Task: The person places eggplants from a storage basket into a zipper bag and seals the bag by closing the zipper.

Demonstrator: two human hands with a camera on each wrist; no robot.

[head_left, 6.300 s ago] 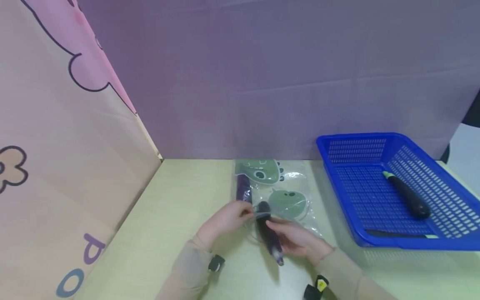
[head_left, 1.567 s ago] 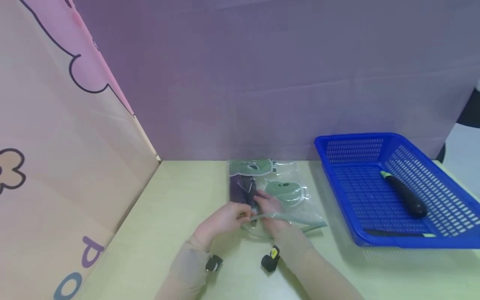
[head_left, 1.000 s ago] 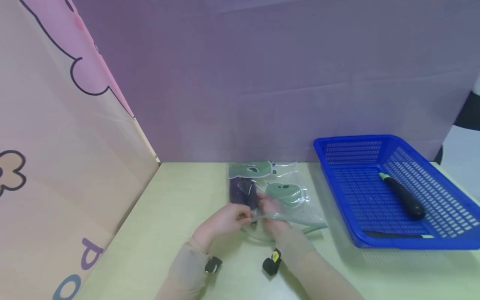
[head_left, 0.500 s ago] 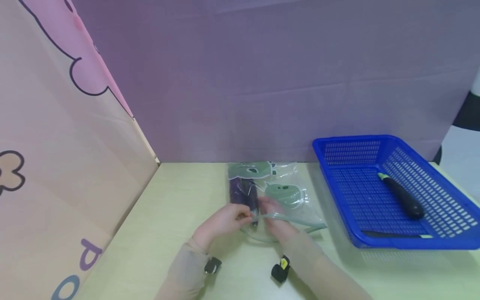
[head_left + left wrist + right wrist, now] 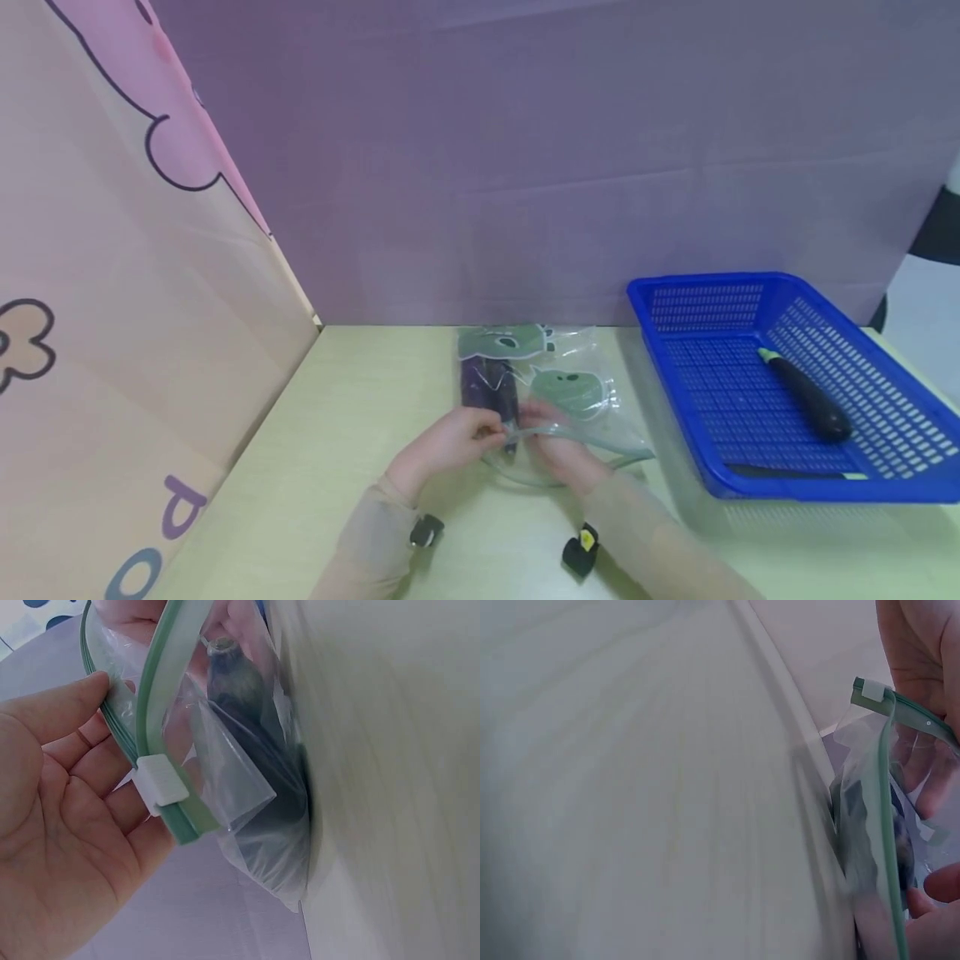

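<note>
A clear zip bag (image 5: 600,427) with green cartoon prints lies on the table, its green-edged mouth toward me. Two dark eggplants are inside, side by side: one at the left edge (image 5: 472,383), the other (image 5: 507,398) beside it, its tip near the mouth. My left hand (image 5: 450,439) pinches the bag's rim between thumb and fingers, close to a white slider (image 5: 161,781). My right hand (image 5: 553,433) reaches through the mouth into the bag, its fingers loose beside the nearer eggplant. The right wrist view shows its fingertips (image 5: 922,904) close to the eggplant's end.
On the right stands a blue plastic basket (image 5: 705,383) with perforated walls. It holds an eggplant (image 5: 806,398) with a green stem and a second dark one (image 5: 787,472) mostly behind the front rim. A purple cloth (image 5: 480,167) rises behind the table (image 5: 375,375).
The second eggplant, earlier in my right hand at the bag's mouth, now lies inside. Over the last second my right hand has drawn back toward the mouth. My left hand keeps its pinch.
</note>
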